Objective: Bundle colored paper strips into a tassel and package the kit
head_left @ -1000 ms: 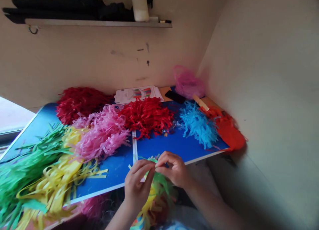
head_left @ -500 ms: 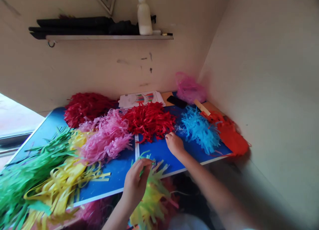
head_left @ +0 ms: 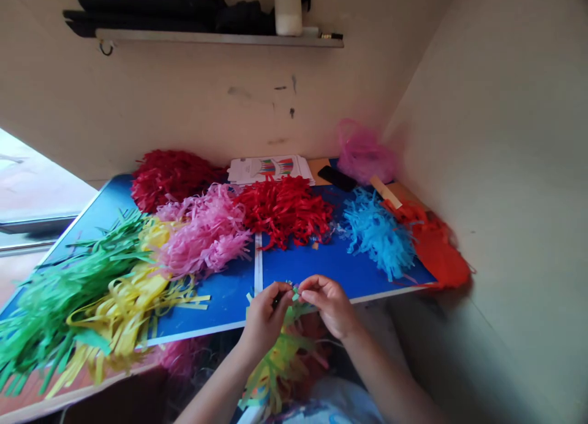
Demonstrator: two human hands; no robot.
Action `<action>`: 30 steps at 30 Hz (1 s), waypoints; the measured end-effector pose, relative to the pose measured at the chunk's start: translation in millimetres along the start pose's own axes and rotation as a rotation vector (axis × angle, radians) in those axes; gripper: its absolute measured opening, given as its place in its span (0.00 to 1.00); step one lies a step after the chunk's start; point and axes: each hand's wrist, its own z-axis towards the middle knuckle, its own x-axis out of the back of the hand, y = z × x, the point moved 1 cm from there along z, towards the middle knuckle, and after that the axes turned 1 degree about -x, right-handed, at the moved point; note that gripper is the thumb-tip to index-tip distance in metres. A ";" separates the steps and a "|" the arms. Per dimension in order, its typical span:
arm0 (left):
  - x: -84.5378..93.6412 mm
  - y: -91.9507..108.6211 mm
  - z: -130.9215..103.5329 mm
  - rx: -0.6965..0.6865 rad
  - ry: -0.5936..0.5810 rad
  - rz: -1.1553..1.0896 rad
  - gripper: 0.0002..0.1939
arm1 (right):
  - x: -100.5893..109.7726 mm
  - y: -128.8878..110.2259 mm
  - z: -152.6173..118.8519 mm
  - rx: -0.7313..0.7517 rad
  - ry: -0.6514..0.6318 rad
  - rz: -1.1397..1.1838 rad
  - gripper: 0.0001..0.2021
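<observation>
My left hand [head_left: 270, 310] and my right hand [head_left: 328, 301] meet just off the table's front edge. Both pinch the top of a green paper tassel [head_left: 295, 293], whose gathered end shows between the fingertips. Its yellow-green strips [head_left: 285, 356] hang down below the hands toward my lap. Beyond my hands lies a red heap of fringed paper [head_left: 287, 209]. To its left is a pink fringed heap [head_left: 209, 234], and to the right a light blue one [head_left: 379, 234]. Exactly what the right fingertips grip is too small to make out.
Green strips [head_left: 87, 283] and yellow strips [head_left: 124, 301] spread over the blue table's [head_left: 298, 268] left side. A dark red heap [head_left: 172, 176], printed sheets [head_left: 271, 168], a phone [head_left: 337, 177], a pink bag [head_left: 365, 157] and orange paper [head_left: 441, 255] lie farther back. Above runs a shelf [head_left: 220, 39].
My right hand has come back from beside the red heap to join my left hand at the tassel's top. The view has tilted down slightly.
</observation>
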 end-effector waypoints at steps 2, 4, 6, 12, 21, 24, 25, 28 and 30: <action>3.6 2.5 -0.9 -0.011 -0.004 0.011 0.12 | 2.1 -1.6 -1.2 0.036 0.019 -0.011 0.06; 6.1 4.7 -1.5 -0.020 -0.001 0.021 0.12 | 2.0 -4.3 -2.4 0.067 0.025 -0.093 0.06; 7.3 6.5 -1.9 -0.041 -0.009 0.049 0.13 | -0.2 -7.3 -3.8 0.107 0.020 -0.208 0.05; 12.7 13.7 -2.0 -0.188 -0.094 0.229 0.09 | -6.6 -15.7 -9.6 0.231 0.046 -0.463 0.04; 10.8 11.6 -2.9 -0.196 -0.147 0.237 0.07 | -9.0 -31.6 -15.7 0.288 -0.022 -0.772 0.05; 13.3 10.8 -3.3 -0.193 -0.175 0.156 0.11 | -6.0 -30.6 -13.5 0.266 -0.023 -0.736 0.05; 15.0 11.3 -3.3 -0.208 -0.169 0.162 0.11 | -5.2 -29.9 -13.4 0.270 -0.011 -0.733 0.05; 18.7 12.6 -3.3 -0.213 -0.106 0.193 0.08 | -5.3 -27.4 -15.1 0.271 0.018 -0.739 0.04; 18.5 12.4 -3.9 -0.202 -0.083 0.193 0.04 | -7.0 -26.3 -17.0 0.282 0.018 -0.760 0.05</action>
